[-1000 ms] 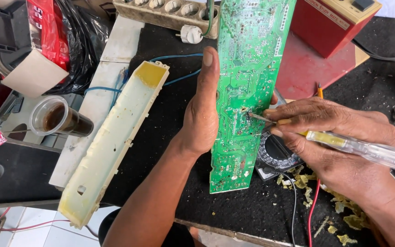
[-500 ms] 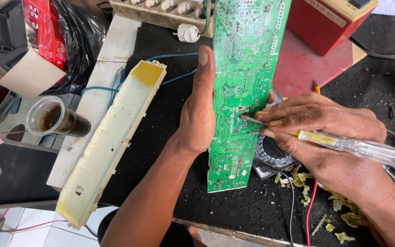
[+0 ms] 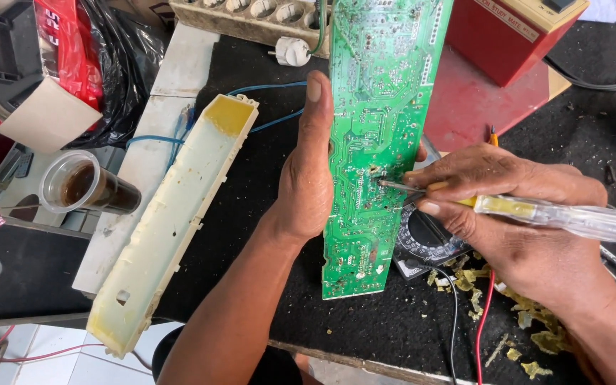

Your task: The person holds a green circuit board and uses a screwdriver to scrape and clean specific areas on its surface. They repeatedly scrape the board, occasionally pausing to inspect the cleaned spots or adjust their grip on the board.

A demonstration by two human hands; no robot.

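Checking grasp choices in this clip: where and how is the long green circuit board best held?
By its long left edge, from the left, as the left hand does: the green circuit board is long and narrow, and this keeps its solder face clear for the screwdriver.

Long green circuit board [image 3: 376, 142] held upright, solder side up, yellow-handled clear screwdriver [image 3: 536, 212] tip touching it

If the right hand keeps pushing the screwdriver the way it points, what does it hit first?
The right hand aims the screwdriver leftward; its tip already seems to touch the green circuit board, with the left hand just beyond.
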